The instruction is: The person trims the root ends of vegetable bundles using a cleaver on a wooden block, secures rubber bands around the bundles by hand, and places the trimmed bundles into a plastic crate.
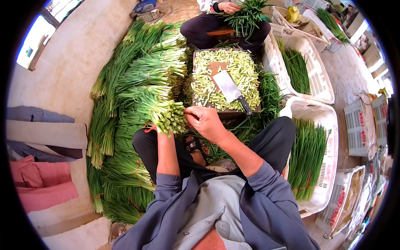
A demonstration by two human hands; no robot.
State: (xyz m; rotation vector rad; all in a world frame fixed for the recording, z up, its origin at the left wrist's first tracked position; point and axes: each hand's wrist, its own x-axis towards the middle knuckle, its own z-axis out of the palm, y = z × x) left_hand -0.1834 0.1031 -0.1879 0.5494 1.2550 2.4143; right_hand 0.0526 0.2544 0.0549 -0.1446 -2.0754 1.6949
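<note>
A bundle of green stalks [166,114] with pale cut ends facing right is held over my left knee. My left hand [157,128] is under and around it, mostly hidden by the stalks, with a red band beside it. Close to the cut ends, my right hand [201,118] has its fingers pinched together; what they hold, if anything, is too small to make out. Beyond my hands a cleaver [227,86] with a black handle lies on a chopping board [214,70] covered with short cut stalk pieces.
Many banded bundles [146,77] are piled on the left beside the wall. White crates [329,166] with green stalks stand on the right. Across the board a seated person [204,29] holds loose greens [248,16]. Folded cloths [43,179] lie at the far left.
</note>
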